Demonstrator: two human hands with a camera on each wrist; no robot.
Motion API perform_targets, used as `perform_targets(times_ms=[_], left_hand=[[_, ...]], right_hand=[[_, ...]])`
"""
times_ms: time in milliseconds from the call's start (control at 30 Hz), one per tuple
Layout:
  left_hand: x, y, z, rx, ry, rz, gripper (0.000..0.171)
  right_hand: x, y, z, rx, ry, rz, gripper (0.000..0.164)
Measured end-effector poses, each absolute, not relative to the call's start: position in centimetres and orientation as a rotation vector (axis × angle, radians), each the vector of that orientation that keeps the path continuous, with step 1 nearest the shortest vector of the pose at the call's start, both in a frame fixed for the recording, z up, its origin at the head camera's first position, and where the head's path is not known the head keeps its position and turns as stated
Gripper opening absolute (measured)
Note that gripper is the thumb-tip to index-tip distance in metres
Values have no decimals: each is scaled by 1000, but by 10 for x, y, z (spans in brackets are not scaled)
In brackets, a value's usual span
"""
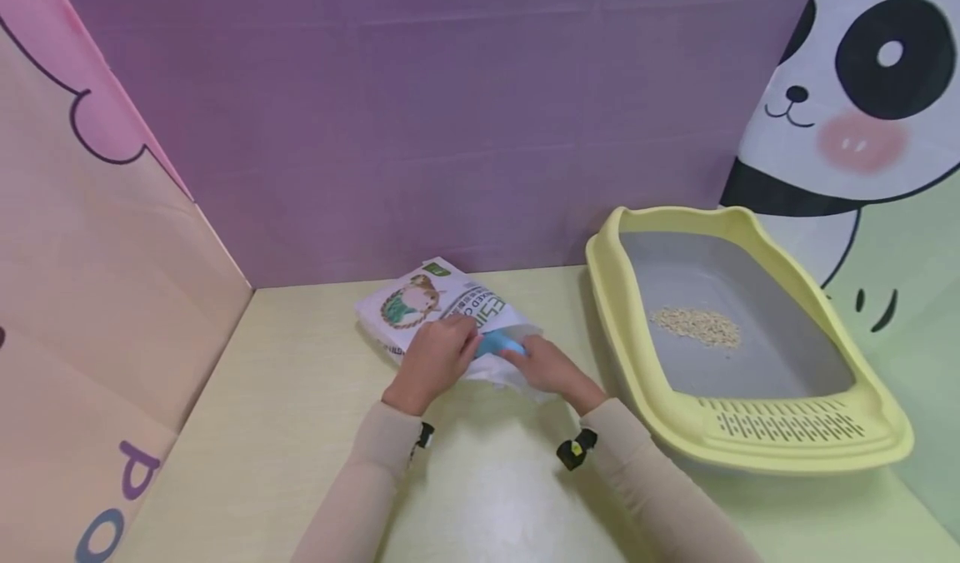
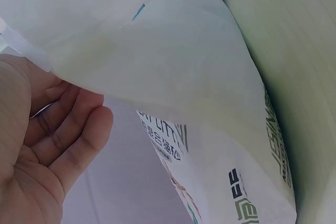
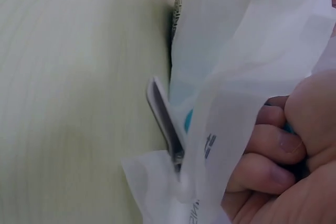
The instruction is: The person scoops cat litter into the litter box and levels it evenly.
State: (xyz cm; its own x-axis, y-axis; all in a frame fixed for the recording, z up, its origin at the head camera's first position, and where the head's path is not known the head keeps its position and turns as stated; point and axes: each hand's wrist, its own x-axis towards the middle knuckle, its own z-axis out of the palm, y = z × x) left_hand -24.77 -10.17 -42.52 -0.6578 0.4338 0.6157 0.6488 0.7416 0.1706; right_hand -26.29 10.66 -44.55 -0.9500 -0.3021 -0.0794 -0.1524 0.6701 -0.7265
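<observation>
A white printed cat litter bag (image 1: 408, 305) lies on the table, its mouth toward the person. My left hand (image 1: 441, 351) grips the edge of the mouth; in the left wrist view its curled fingers (image 2: 79, 129) are beside the lifted paper. My right hand (image 1: 551, 367) holds a smooth blue object (image 1: 498, 344) at the mouth; its kind I cannot tell, as bag and fingers hide most of it. In the right wrist view, the right fingers (image 3: 262, 161) curl behind the bag's flap, and a pale, narrow clip-like bar (image 3: 167, 119) sticks out past the paper.
To the right stands a yellow-rimmed litter box (image 1: 630, 338) with a grey inside and a slotted front ledge. A small heap of beige pellets (image 1: 697, 326) lies in it. A purple wall (image 1: 465, 130) rises behind the table (image 1: 300, 430), and printed panels flank both sides.
</observation>
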Motion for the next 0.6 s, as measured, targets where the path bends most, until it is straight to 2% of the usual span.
perform_targets(times_ms=[600], left_hand=[[-247,-102,-425,-807,-2397,-531,14]], right_hand=[[-264,108,-455,-329,2486,-1409,32]])
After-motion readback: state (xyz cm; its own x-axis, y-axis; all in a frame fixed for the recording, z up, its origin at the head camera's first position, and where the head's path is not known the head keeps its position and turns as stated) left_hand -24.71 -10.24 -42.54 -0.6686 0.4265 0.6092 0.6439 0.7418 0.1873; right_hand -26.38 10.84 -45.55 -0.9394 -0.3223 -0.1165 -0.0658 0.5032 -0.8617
